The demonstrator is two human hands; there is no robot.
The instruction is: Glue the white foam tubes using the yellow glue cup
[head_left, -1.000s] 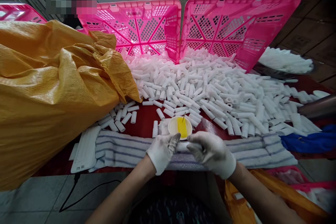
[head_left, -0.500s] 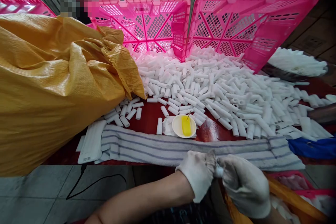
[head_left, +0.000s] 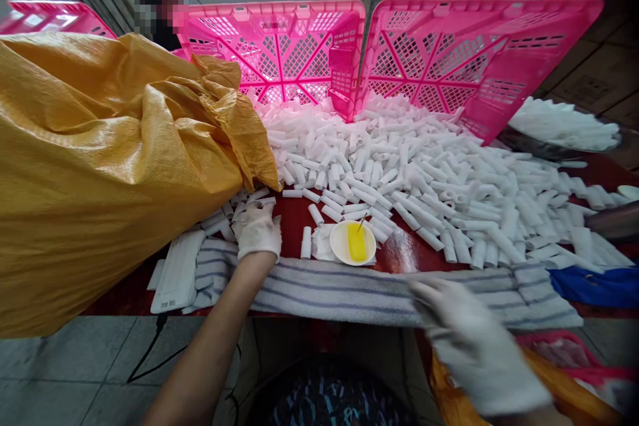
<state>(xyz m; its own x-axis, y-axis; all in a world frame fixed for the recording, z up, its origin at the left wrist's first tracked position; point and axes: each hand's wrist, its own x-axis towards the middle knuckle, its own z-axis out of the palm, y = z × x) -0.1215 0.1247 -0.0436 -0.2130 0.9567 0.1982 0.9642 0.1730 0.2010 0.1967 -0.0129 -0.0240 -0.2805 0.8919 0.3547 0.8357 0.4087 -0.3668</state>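
White-gloved, the left hand lay left of centre on loose white tubes at the edge of the yellow sack, its grip curled down over them though whether it grasped one I cannot tell. The right hand, blurred at lower right, looked released and empty over the striped towel. This looked like a pick-up step, calling next for fingers to close on one tube.

The right hand at four o'clock is smeared by motion, so its grip cannot be read. The left hand perhaps covers a white tube. The yellow sack runs off at nine o'clock.
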